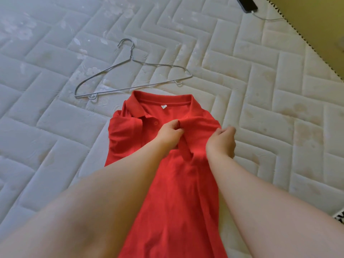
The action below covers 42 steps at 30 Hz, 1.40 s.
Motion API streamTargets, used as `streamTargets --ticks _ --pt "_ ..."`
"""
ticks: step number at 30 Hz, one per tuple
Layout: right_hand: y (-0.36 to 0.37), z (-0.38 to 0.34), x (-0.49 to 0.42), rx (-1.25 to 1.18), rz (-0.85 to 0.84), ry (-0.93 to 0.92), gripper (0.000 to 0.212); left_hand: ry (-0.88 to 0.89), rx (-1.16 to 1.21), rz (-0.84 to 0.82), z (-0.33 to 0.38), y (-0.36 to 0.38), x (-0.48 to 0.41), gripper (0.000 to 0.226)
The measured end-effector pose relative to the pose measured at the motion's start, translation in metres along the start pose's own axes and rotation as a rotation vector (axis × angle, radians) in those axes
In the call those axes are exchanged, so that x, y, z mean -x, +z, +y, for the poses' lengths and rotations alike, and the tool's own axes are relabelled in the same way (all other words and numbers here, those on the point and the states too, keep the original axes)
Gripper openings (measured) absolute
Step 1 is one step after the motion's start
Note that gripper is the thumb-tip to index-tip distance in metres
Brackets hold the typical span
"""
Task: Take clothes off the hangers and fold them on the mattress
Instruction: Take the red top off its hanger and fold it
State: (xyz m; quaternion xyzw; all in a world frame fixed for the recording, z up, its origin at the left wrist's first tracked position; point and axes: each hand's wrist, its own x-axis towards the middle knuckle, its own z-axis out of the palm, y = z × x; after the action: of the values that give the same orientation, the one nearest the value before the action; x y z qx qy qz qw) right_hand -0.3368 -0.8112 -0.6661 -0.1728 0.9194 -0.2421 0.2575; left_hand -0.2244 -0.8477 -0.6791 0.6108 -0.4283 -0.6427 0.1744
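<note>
On mattress (260,112), near hanger (130,79) | pinching shirt (167,192) fold mid-chest with left grip (171,135) | clutching its right edge with right grip (221,142) | lying collar-away, lengthwise toward body | likely folding right side leftward

A quilted white mattress (279,90) with zigzag stitching fills the view, greyer at left and warmer toward the right. Past its black-and-white piped edge (305,39) lies a flat olive-yellow surface (316,19). A dark phone (246,3) on a white cable (270,19) rests at the top.
</note>
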Motion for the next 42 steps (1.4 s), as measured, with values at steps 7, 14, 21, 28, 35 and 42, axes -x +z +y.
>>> streamTargets --ticks 7,14,21,28,35,42 --pt "0.001 0.022 -0.011 0.234 -0.078 0.073 0.05 0.123 -0.559 0.277 -0.009 0.016 -0.005 0.03" --pt "0.018 0.043 -0.012 0.041 -0.283 0.186 0.068 0.126 -0.695 0.185 -0.032 0.002 -0.004 0.033" --pt "0.012 0.005 -0.027 0.341 -0.078 -0.123 0.046 0.109 -0.525 0.468 -0.009 -0.053 -0.026 0.033" --pt "0.039 -0.009 -0.036 0.213 -0.244 -0.214 0.043 0.014 -0.447 0.545 -0.016 -0.078 -0.039 0.041" --pt "0.05 0.012 -0.028 0.24 -0.291 -0.156 0.047 0.043 -0.569 0.252 -0.046 -0.072 -0.03 0.017" --pt "0.036 0.034 0.001 0.221 -0.043 -0.147 0.027 0.086 -0.712 0.341 -0.068 -0.078 -0.001 0.018"
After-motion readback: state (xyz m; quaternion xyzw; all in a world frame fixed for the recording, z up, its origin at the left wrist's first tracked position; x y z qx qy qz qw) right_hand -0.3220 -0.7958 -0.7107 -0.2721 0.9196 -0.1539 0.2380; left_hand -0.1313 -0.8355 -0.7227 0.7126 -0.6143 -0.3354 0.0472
